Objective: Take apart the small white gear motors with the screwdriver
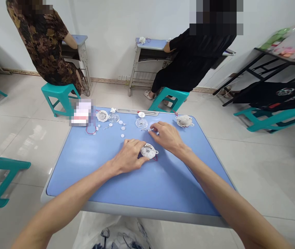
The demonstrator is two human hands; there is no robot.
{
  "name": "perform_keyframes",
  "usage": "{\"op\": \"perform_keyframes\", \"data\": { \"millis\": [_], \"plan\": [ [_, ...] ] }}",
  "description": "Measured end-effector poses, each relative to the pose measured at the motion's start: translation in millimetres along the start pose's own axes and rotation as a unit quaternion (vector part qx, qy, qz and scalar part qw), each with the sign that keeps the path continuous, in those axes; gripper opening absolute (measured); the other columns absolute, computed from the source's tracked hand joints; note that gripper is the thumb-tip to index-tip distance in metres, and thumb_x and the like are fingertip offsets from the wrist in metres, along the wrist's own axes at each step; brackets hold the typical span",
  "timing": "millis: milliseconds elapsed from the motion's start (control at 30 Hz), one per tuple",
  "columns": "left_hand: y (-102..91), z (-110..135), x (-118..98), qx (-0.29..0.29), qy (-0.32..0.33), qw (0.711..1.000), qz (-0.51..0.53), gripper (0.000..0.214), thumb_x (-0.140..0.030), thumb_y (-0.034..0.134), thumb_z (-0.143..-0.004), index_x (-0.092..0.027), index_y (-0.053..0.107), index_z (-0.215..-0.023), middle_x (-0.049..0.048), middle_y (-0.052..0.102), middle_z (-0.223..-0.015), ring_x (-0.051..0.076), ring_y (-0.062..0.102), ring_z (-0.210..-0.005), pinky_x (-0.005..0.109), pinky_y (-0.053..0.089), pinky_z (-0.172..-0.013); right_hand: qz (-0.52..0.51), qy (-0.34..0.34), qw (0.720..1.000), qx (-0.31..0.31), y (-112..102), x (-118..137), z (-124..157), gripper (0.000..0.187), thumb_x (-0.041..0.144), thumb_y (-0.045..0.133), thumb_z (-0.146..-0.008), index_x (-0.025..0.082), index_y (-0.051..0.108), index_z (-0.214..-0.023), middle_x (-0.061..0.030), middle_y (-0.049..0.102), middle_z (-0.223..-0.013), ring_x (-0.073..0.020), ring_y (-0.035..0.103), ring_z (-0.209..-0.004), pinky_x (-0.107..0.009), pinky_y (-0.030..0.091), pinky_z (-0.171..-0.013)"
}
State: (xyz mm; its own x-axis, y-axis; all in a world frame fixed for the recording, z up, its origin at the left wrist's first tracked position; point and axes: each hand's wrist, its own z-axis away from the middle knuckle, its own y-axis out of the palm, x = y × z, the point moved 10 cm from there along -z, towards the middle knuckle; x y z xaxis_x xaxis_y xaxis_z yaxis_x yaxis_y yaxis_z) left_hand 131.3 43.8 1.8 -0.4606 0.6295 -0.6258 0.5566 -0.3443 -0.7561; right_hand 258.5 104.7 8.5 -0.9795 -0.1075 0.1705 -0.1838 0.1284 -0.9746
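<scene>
My left hand [130,155] rests on the blue table [90,173], its fingers curled against a small white round gear housing [149,151] with a red wire. My right hand [164,134] reaches just beyond it, fingertips pinched on a tiny white part [150,130] near a clear round cover [141,122]. Another assembled white housing [184,120] lies at the far right of the table. Several small white gears and discs [122,128] are scattered at the far middle, with one more housing [102,116] and a clear cover [114,118] to the left.
Two people sit with their backs to me on teal stools [59,95] at desks [150,43] by the far wall. More teal stools stand left and right. A black table [272,57] is at the right. A white plastic bag [116,233] hangs below the table's near edge.
</scene>
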Motion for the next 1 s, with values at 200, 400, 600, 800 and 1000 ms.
{"op": "perform_keyframes", "data": {
  "millis": [200,400,600,800,1000],
  "plan": [
    [0.0,0.0,0.1,-0.001,0.0,1.0,-0.004,0.04,-0.029,0.071,-0.084,-0.018,0.056,-0.119,0.0104,0.067,-0.119,0.028,0.059,-0.117,0.047,0.041,-0.102,-0.037,-0.016,0.999,-0.009,-1.2,-2.3,0.4,0.019,0.028,0.059,-0.088,0.018,0.069,-0.1,-0.0085,0.071,-0.094,-0.0253,0.065,-0.088,-0.035,0.048,-0.071],
    [-1.1,-0.1,-2.6,0.009,-0.003,1.0,-0.007,0.035,-0.031,0.07,-0.085,-0.018,0.057,-0.115,0.0091,0.067,-0.117,0.028,0.06,-0.113,0.046,0.041,-0.1,-0.169,-0.077,0.976,-0.114,-50.7,-1.5,28.4,0.019,0.033,0.056,-0.091,0.022,0.068,-0.102,-0.0081,0.07,-0.099,-0.0224,0.067,-0.085,-0.038,0.055,-0.075],
    [-0.7,-1.0,-1.6,0.006,-0.004,1.0,0.003,0.031,-0.031,0.067,-0.086,-0.02,0.057,-0.113,0.0081,0.068,-0.115,0.027,0.06,-0.111,0.043,0.04,-0.096,-0.194,-0.169,0.96,-0.108,-72.1,29.1,80.3,0.015,0.033,0.061,-0.092,0.027,0.069,-0.102,-0.0084,0.067,-0.104,-0.0242,0.065,-0.096,-0.041,0.056,-0.079],
    [-1.6,-1.3,-1.4,-0.004,0.002,1.0,0.008,0.031,-0.029,0.067,-0.086,-0.019,0.057,-0.114,0.0079,0.068,-0.114,0.026,0.06,-0.111,0.041,0.039,-0.097,-0.158,-0.222,0.957,-0.099,-53.8,48.9,98.1,0.017,0.026,0.064,-0.091,0.026,0.067,-0.108,-0.0106,0.064,-0.11,-0.0249,0.058,-0.101,-0.042,0.056,-0.082],
    [-1.1,-2.0,-1.6,0.0,0.005,1.0,0.006,0.03,-0.026,0.066,-0.086,-0.019,0.057,-0.113,0.0076,0.069,-0.111,0.026,0.061,-0.108,0.041,0.041,-0.095,-0.131,-0.239,0.957,-0.1,-47.6,53.2,93.7,0.015,0.023,0.061,-0.092,0.024,0.067,-0.106,-0.011,0.064,-0.108,-0.0254,0.055,-0.1,-0.044,0.055,-0.082]
  ]
}}
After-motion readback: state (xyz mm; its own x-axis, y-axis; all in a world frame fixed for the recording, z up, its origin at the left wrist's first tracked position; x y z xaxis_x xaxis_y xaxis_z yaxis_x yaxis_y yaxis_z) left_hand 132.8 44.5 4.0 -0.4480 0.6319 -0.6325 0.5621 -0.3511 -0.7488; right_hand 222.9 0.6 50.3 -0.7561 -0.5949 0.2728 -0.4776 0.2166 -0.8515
